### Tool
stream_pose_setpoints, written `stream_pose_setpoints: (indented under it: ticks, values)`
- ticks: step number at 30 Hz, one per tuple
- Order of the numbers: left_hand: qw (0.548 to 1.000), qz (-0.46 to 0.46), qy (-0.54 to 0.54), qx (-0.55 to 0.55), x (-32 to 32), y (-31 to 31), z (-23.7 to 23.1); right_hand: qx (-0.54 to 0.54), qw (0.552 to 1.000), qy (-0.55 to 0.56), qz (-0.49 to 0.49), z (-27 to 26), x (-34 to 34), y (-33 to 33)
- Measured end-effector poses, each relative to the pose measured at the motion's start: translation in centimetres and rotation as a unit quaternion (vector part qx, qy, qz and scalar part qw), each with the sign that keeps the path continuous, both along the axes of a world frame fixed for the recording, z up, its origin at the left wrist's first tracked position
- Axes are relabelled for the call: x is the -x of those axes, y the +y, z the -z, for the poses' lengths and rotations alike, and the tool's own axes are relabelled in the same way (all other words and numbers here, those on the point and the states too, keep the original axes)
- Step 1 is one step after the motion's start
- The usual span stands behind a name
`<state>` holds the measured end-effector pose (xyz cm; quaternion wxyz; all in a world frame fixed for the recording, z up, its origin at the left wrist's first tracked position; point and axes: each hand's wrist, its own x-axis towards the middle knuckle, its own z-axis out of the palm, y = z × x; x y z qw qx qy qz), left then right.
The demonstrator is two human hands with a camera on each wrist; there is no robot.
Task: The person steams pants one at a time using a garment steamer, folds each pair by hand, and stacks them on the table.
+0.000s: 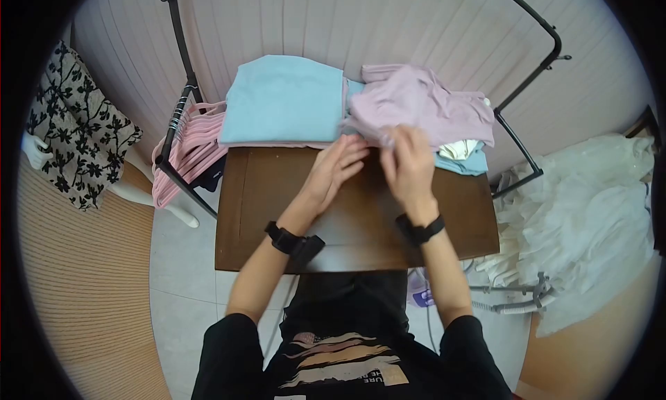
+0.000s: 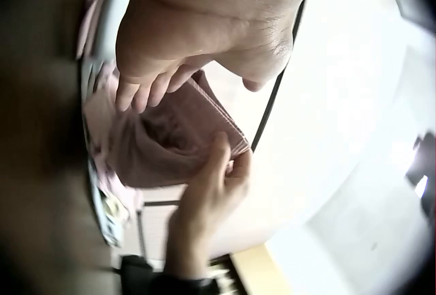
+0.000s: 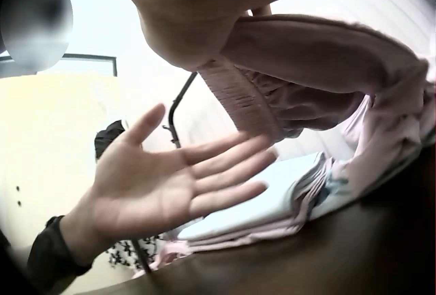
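A pale pink garment [image 1: 416,105] lies loosely bunched on the far right part of the table, partly raised. My right hand [image 1: 411,165] pinches its edge between thumb and fingers, clearest in the left wrist view, where a ribbed band [image 2: 219,114] runs up from the grip. My left hand [image 1: 331,171] is held beside the raised cloth, palm towards it. In the right wrist view the left hand [image 3: 163,186] shows straight fingers and a spread thumb, its fingertips overlapping the band's lower end. Under the garment, light blue and cream folded cloth [image 1: 461,157] sticks out.
A folded light blue stack [image 1: 284,101] with pink edges sits at the table's back left. The brown table [image 1: 277,199] stands inside a black rack frame [image 1: 184,53]. Pink hangers [image 1: 191,150] hang at left, near a mannequin in a floral dress [image 1: 83,122]. White tulle [image 1: 576,206] fills the right side.
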<state>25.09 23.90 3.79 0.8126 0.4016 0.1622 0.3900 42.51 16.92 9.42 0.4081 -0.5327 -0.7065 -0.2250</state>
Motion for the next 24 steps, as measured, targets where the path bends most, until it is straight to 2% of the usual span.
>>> stream_pose_setpoints:
  ticks: [1, 2, 3, 8, 9, 11, 12, 14, 15, 17, 18, 19, 20, 22, 24]
  values:
    - [0.991, 0.048, -0.097, 0.082, -0.2, -1.5, 0.1, 0.016, 1.000, 0.003, -0.018, 0.5, 1.6, -2.1]
    - [0.986, 0.021, -0.104, 0.125, -0.2, -3.0, 0.1, 0.028, 0.999, 0.005, -0.035, 1.1, 3.0, -4.0]
    - [0.975, -0.045, -0.134, 0.169, -0.6, -4.4, -0.4, 0.035, 0.998, 0.003, -0.056, 2.0, 4.0, -5.4]
    - [0.976, -0.084, -0.034, 0.200, 1.1, -5.6, 3.7, 0.041, 0.992, -0.025, -0.117, 5.6, 5.7, -8.8]
    - [0.976, -0.085, -0.028, 0.196, 1.7, -6.0, 3.3, 0.058, 0.988, -0.033, -0.141, 6.2, 5.6, -9.1]
    - [0.958, -0.097, -0.014, 0.270, 2.6, -7.1, 2.0, 0.068, 0.983, -0.035, -0.164, 6.8, 5.2, -9.9]
    - [0.960, -0.096, -0.004, 0.264, 3.0, -7.7, 2.2, 0.082, 0.976, -0.039, -0.199, 6.9, 5.2, -10.5]
    - [0.958, -0.231, 0.060, 0.160, 4.7, -10.2, 3.1, 0.120, 0.953, -0.045, -0.273, 6.4, 4.4, -11.5]
    - [0.957, -0.262, 0.078, 0.097, 6.0, -11.9, 2.0, 0.118, 0.954, -0.039, -0.274, 5.1, 3.5, -11.9]
    - [0.929, -0.317, 0.191, 0.004, 9.9, -14.2, 1.4, 0.147, 0.934, 0.005, -0.326, 2.1, 0.4, -12.3]
    - [0.895, -0.365, 0.255, -0.029, 12.0, -15.3, 1.5, 0.138, 0.942, -0.005, -0.305, 1.5, -2.0, -11.6]
    - [0.841, -0.420, 0.334, -0.067, 13.8, -16.4, 1.6, 0.118, 0.956, -0.001, -0.268, 1.0, -4.3, -10.5]
    - [0.801, -0.430, 0.405, -0.090, 15.9, -16.9, 2.2, 0.111, 0.968, -0.005, -0.225, -0.1, -6.4, -9.2]
    - [0.783, -0.426, 0.444, -0.091, 18.0, -18.2, 1.9, 0.127, 0.976, 0.015, -0.174, -0.4, -10.6, -4.9]
    - [0.761, -0.431, 0.478, -0.082, 18.8, -19.0, 2.6, 0.122, 0.981, -0.027, -0.148, -1.6, -14.2, -0.1]
